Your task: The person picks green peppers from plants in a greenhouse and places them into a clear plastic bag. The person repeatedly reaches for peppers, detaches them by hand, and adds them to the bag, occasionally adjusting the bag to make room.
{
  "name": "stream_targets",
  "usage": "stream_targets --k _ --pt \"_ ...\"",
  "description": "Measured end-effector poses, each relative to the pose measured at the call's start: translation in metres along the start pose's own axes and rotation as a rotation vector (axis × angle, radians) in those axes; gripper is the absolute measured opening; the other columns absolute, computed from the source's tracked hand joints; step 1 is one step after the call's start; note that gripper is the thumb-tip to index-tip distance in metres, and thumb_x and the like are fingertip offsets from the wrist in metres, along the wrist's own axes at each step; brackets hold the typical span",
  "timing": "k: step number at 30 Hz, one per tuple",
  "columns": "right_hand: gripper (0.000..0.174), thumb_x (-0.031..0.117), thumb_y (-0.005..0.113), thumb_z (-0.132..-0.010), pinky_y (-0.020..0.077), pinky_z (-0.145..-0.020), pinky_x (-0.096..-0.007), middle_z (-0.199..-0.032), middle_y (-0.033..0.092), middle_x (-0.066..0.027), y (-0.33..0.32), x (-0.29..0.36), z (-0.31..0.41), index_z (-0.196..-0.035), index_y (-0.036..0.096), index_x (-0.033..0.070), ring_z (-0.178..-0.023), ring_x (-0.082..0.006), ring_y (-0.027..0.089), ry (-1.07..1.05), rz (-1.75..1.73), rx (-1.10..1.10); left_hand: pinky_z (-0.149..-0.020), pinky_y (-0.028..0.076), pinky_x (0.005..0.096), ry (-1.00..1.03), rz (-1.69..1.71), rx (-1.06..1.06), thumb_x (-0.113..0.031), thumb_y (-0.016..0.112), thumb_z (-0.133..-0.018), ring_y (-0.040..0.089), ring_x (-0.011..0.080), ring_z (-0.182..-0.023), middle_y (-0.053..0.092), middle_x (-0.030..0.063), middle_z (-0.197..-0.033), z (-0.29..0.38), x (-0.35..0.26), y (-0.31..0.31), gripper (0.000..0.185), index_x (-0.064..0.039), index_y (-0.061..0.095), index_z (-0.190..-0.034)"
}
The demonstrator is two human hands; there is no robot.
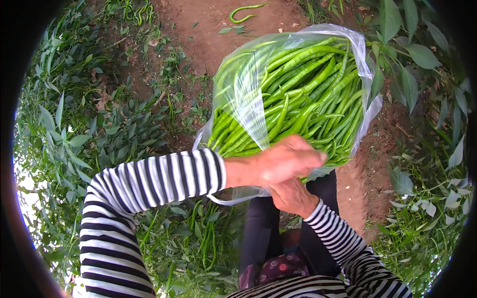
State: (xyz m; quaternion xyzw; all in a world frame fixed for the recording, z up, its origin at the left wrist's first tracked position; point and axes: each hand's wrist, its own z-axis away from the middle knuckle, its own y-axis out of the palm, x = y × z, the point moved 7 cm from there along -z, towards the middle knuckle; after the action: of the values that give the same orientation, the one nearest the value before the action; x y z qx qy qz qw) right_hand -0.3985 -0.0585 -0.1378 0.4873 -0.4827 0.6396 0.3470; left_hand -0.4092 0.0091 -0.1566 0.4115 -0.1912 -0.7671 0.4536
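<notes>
A clear plastic bag (360, 56) full of long green chili peppers (298, 85) stands on the soil in front of me. Its mouth gapes on the upper right side, where the peppers lie bare. A fold of the film is drawn tight down to my hands. My left hand (287, 158) is closed over the near side of the bag and looks blurred. Just below, touching it, my right hand (292, 197) grips the gathered plastic; its fingertips are hidden under the left hand. A loop of the bag's edge hangs left of my right hand.
Leafy pepper plants (410, 63) crowd the right side, some leaves touching the bag. More plants (104, 130) spread along the left. A loose chili pepper (238, 18) lies on the bare soil path (197, 33) beyond the bag. My dark-trousered legs (261, 227) are close below.
</notes>
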Motion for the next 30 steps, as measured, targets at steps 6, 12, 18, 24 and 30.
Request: stream_targets --k 6,12,18,24,30 --pt "0.017 0.013 0.054 -0.094 0.0448 -0.072 -0.0378 -0.08 0.051 -0.0121 -0.033 -0.021 -0.014 -0.081 0.052 0.001 -0.076 -0.0295 0.053 0.097 -0.477 0.178 -0.052 0.029 0.0256 0.13 0.841 -0.268 -0.03 0.045 -0.1 0.038 0.014 -0.062 0.038 0.0011 -0.059 0.043 0.038 -0.05 0.051 -0.017 0.03 -0.054" --pt "0.027 0.02 0.043 -0.104 0.0392 -0.061 -0.0234 -0.075 0.05 -0.003 -0.022 -0.038 -0.024 -0.087 0.051 0.002 -0.066 -0.0094 0.046 0.868 -1.106 -0.013 -0.063 0.037 0.0276 0.624 0.988 -0.649 -0.031 0.047 -0.1 0.044 0.019 -0.071 0.046 0.0054 -0.071 0.055 0.098 -0.007 0.045 -0.009 0.041 -0.061" --pt "0.004 0.001 0.056 -0.077 0.0492 -0.063 -0.0406 -0.082 0.062 -0.0163 -0.008 -0.005 -0.06 -0.08 0.059 0.001 -0.075 -0.032 0.061 0.177 0.234 0.473 -0.1 0.037 0.045 0.822 -0.164 -1.025 -0.01 0.054 -0.092 0.052 0.0316 -0.101 0.056 0.0148 -0.112 0.03 0.093 0.036 0.022 -0.003 0.056 -0.113" --pt "0.002 0.013 0.064 -0.067 0.0439 -0.072 -0.0357 -0.078 0.059 -0.0041 0.052 0.002 -0.048 -0.068 0.064 0.011 -0.09 -0.0225 0.055 -0.673 1.08 0.921 -0.099 0.037 0.0314 0.509 -0.422 -1.435 -0.008 0.057 -0.092 0.045 0.0165 -0.109 0.049 0.0063 -0.11 0.008 0.062 0.038 0.038 -0.008 0.044 -0.127" --pt "0.009 0.021 0.067 -0.073 0.0376 -0.081 -0.0356 -0.086 0.067 0.0044 0.089 0.007 -0.04 -0.079 0.073 0.018 -0.097 -0.0187 0.054 -0.824 1.449 1.411 -0.086 0.042 0.0334 0.6 0.197 -1.62 -0.022 0.059 -0.096 0.05 0.0192 -0.092 0.053 0.0077 -0.095 0.021 0.064 0.02 0.034 -0.005 0.047 -0.121"
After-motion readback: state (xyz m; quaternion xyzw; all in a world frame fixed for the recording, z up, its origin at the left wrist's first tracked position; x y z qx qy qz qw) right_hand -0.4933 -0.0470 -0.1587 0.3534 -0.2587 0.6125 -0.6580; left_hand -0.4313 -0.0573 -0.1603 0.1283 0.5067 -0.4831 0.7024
